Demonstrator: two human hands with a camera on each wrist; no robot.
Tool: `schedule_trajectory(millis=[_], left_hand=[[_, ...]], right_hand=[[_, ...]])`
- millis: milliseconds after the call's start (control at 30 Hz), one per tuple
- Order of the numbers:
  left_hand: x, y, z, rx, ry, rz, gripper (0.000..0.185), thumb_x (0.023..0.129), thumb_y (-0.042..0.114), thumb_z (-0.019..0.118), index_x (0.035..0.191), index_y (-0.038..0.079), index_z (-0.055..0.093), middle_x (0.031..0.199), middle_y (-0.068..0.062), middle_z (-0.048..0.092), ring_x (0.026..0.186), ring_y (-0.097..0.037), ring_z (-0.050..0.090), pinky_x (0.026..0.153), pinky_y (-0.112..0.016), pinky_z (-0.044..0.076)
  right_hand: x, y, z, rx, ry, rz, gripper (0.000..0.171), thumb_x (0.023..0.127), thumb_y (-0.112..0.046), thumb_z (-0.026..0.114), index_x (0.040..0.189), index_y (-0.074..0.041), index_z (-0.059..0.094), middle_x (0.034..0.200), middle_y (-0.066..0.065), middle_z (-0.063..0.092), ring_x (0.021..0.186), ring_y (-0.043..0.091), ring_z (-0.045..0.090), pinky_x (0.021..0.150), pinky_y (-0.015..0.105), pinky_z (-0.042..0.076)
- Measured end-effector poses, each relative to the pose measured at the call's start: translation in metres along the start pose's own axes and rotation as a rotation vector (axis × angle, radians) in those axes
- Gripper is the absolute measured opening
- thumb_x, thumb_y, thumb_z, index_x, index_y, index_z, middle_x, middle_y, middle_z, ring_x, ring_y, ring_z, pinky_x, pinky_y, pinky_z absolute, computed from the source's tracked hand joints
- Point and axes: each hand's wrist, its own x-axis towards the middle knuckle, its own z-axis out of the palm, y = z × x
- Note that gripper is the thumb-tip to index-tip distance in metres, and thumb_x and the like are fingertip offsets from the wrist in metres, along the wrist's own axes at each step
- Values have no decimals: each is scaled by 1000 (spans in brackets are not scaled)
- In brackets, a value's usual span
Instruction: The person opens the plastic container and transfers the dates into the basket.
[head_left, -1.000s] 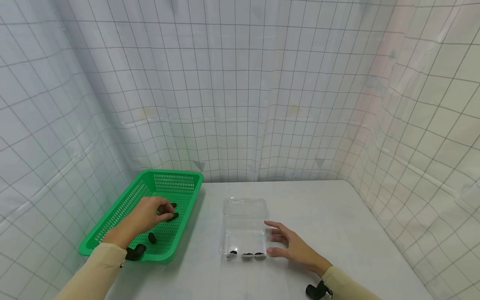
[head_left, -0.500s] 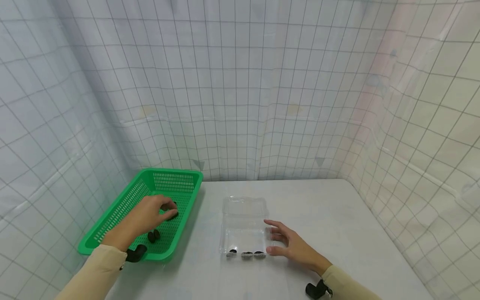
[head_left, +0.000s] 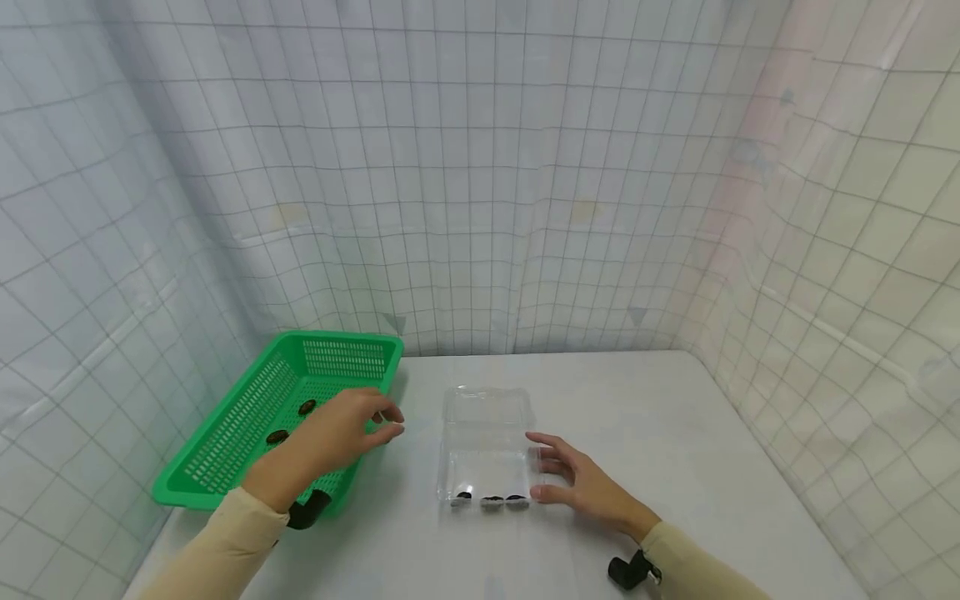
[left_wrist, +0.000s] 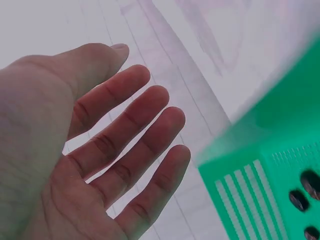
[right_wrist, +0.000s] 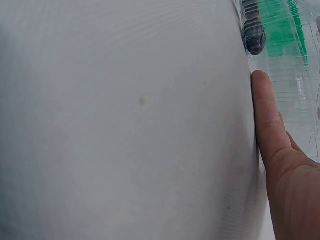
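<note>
Left wrist: left hand (left_wrist: 85,165) spread, empty.

Open tabletop (head_left: 622,400) beyond clear box (head_left: 487,433); green basket (head_left: 225,450) flanking left.

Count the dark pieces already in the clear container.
3. The dark pieces sit in a row along the near edge of the clear container: left, middle, right. Glare may hide others.

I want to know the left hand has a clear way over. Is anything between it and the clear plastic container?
Nothing visible does. The left hand hangs at the green basket's right rim, and only bare white table lies between it and the clear plastic container, which the right hand touches on its far side.
</note>
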Motion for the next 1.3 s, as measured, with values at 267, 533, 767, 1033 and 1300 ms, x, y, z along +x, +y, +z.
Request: schedule_trajectory(millis=[267, 533, 767, 1033, 1300], left_hand=[[18, 28, 20, -28, -89, 108, 7, 109, 24, 85, 113, 19, 86, 109, 9, 79, 106, -21, 79, 92, -34, 68], [33, 42, 44, -74, -173, 190, 8, 107, 20, 87, 113, 15, 86, 109, 3, 82, 103, -20, 79, 91, -31, 67], [44, 46, 60, -141, -278, 163, 23, 98, 16, 96, 119, 14, 85, 119, -4, 84, 109, -24, 79, 96, -32, 66], [49, 48, 79, -95, -350, 139, 33, 89, 16, 104, 116, 17, 87, 114, 2, 83, 110, -22, 76, 98, -32, 65], [53, 48, 85, -77, -387, 144, 25, 87, 14, 104, 106, 19, 89, 101, 10, 83, 99, -12, 73, 89, -27, 63]], right_hand=[[0, -4, 0, 1, -5, 7, 85, 107, -38, 87, 180, -35, 42, 180, 16, 50, 162, 40, 57, 134, 69, 45], [0, -4, 0, 2, -9, 6, 85, 107, -39, 87, 179, -38, 43, 180, 17, 50, 163, 41, 56, 133, 70, 45], [-2, -5, 1, 21, 3, 23, 85, 107, -38, 87, 180, -35, 43, 179, 19, 50, 163, 41, 57, 133, 70, 46], [-3, -6, 2, 10, 3, 21, 86, 108, -37, 87, 181, -32, 42, 180, 21, 50, 163, 44, 56, 133, 70, 46], [-1, -6, 0, 4, -9, 23, 84, 107, -39, 87, 179, -40, 43, 180, 18, 50, 164, 41, 55, 134, 70, 45]])
